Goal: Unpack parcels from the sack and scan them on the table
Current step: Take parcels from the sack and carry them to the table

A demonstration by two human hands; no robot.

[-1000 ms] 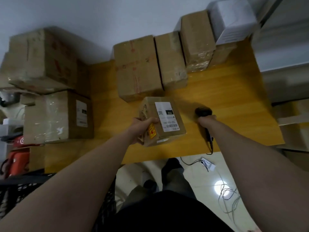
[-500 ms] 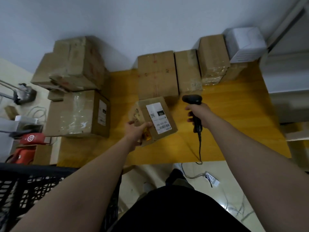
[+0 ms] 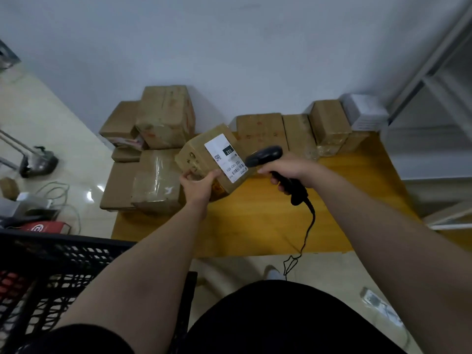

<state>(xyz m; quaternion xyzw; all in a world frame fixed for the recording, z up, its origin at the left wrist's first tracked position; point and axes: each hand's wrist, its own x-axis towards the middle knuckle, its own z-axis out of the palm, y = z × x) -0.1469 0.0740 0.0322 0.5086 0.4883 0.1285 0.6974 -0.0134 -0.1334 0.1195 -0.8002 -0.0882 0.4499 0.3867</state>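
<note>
Parcel [image 3: 194,159] corner under left hand [image 3: 198,185], scanner [image 3: 265,155] grip inside right hand [image 3: 291,169]

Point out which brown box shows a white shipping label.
The box gripped by the left hand, beside the scanner in the right hand. Its white label faces the camera; the other brown boxes show none.

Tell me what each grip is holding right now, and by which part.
Left grip holds the labelled parcel by its near edge; right grip holds the black scanner by its handle, head pointed at the label.
</note>
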